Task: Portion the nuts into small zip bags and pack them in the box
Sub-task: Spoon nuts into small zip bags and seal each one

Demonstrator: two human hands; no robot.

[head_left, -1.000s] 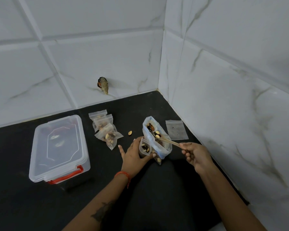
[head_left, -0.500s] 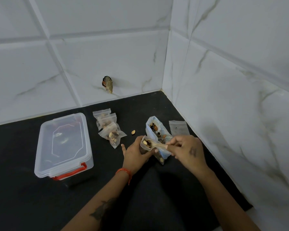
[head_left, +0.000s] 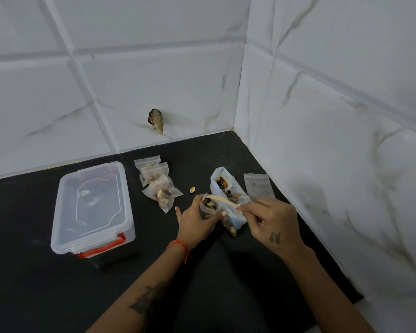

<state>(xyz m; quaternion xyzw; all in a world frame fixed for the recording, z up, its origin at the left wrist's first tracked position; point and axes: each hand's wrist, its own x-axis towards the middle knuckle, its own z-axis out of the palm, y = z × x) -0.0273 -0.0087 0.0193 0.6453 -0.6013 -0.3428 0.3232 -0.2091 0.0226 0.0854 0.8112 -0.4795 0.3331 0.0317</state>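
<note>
My left hand [head_left: 194, 222] holds a small zip bag [head_left: 207, 207] upright and open, with nuts inside. My right hand [head_left: 271, 222] grips a wooden spoon [head_left: 222, 199] whose bowl rests tilted at the small bag's mouth. Just behind stands the large bag of mixed nuts [head_left: 228, 195], open at the top. Three filled small bags [head_left: 159, 186] lie in a pile to the left. A clear plastic box [head_left: 91, 207] with a shut lid and red latch sits at the far left. An empty zip bag [head_left: 258, 186] lies by the right wall.
One loose nut [head_left: 192, 189] lies on the black counter [head_left: 46, 284] between the filled bags and the large bag. White tiled walls close the corner behind and to the right. A small dark object [head_left: 157, 120] sticks out of the back wall.
My right hand has brought the spoon out of the large nut bag, moved it left and tipped it at the mouth of the small bag. My left hand stayed in place.
</note>
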